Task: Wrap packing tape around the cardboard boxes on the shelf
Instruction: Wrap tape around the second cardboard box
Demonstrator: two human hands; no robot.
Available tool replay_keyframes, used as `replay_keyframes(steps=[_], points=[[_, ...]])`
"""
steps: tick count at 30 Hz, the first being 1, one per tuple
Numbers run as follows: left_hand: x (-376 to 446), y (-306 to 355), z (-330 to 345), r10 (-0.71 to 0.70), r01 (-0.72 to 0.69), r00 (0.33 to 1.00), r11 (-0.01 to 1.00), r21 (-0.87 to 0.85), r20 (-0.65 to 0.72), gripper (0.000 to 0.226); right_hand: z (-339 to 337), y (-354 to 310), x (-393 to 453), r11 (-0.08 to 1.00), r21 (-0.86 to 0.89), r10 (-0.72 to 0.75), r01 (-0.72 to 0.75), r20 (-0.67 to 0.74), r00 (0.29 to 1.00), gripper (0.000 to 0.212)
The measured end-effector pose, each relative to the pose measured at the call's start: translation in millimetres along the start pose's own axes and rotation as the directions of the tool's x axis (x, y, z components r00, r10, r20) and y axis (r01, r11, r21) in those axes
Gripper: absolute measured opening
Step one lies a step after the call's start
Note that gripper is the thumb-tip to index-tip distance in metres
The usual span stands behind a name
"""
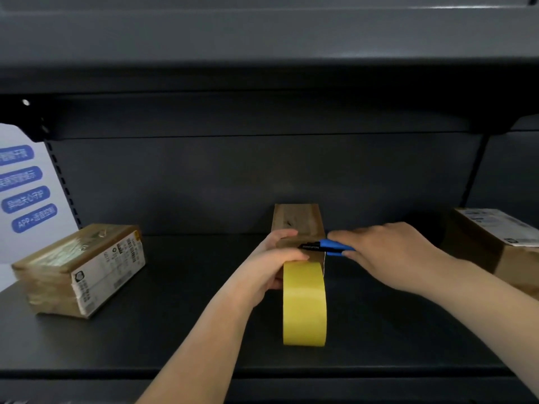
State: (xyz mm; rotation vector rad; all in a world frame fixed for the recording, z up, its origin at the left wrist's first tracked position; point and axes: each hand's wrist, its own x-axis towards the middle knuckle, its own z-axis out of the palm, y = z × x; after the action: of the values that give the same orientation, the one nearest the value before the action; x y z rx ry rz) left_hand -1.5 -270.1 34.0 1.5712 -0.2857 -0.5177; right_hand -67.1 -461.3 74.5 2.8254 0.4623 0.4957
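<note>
A narrow cardboard box [297, 220] stands in the middle of the dark shelf [180, 287]. In front of it stands a yellow roll of packing tape [304, 304] on edge, its top against the box's near end. My left hand [274, 263] grips the top of the roll with fingers curled over it, thumb against the box. My right hand [388, 252] holds a blue and black utility knife [326, 246] laid across the box's near edge, just above the roll.
A taped box with shipping labels [78, 269] lies at the left. Another labelled box [501, 243] sits at the right edge. A white sign with blue text [23, 188] stands far left. An upper shelf [262, 83] overhangs.
</note>
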Motion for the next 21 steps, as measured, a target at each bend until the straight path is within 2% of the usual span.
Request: replay_keyframes(steps=[4, 9, 15, 21], points=[[1, 2, 2, -0.011, 0.012, 0.999, 1.0, 0.026, -0.043, 0.054, 1, -3, 2, 0.998, -0.061, -0.028, 0.028, 0.002, 1.0, 0.039], [2, 2, 7, 0.02, -0.02, 0.993, 1.0, -0.003, -0.12, 0.04, 1, -1, 9, 0.993, -0.116, -0.015, 0.015, -0.007, 1.0, 0.04], [3, 9, 13, 0.027, -0.021, 0.985, 0.999, 0.037, -0.169, 0.055, 1, 1, 10, 0.998, -0.06, -0.028, 0.03, 0.035, 0.999, 0.034], [3, 15, 16, 0.005, 0.008, 0.978, 0.998, 0.062, -0.208, 0.055, -3, 8, 15, 1.0, 0.0, -0.025, 0.025, 0.103, 0.994, 0.037]])
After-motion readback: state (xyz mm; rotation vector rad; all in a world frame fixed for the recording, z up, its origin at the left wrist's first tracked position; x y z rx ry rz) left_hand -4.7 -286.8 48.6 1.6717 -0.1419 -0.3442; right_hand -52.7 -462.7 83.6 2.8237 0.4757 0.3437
